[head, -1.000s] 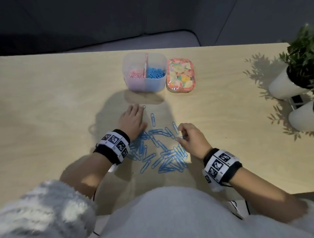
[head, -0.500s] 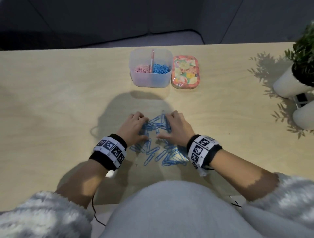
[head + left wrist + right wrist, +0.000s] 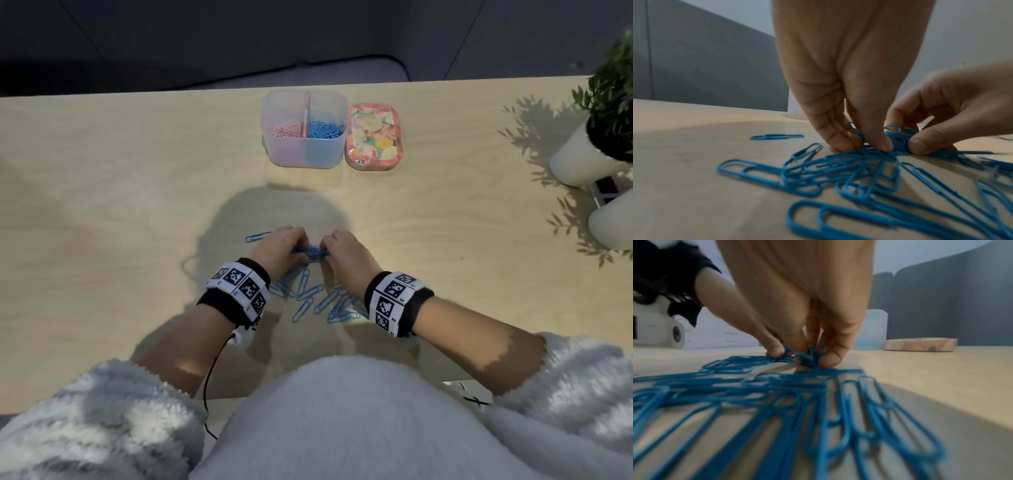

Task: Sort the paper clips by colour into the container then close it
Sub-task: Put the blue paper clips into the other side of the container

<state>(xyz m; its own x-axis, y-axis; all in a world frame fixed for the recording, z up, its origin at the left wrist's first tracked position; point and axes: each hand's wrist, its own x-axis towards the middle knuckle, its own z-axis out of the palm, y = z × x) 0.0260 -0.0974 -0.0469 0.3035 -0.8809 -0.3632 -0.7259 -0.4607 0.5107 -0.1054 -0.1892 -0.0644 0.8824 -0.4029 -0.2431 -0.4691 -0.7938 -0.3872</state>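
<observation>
A bunch of blue paper clips (image 3: 310, 255) lies on the wooden table between my two hands. My left hand (image 3: 294, 251) pinches it from the left and my right hand (image 3: 329, 255) from the right. In the left wrist view my left fingertips (image 3: 851, 142) press into the bunch (image 3: 898, 141); in the right wrist view my right fingertips (image 3: 830, 360) pinch it (image 3: 812, 358). More blue clips (image 3: 308, 298) are scattered just behind the hands. One stray clip (image 3: 257, 237) lies left of my left hand. The clear divided container (image 3: 303, 150) stands open at the back, pink clips left, blue right.
The floral lid (image 3: 373, 137) lies flat to the right of the container. Two white pots (image 3: 582, 161), one with a green plant, stand at the table's right edge. A dark sofa runs behind the table's far edge. My body is against the near edge.
Both hands have drawn together from the sides and bunched blue clips between their fingertips. One clip was left out to the left.
</observation>
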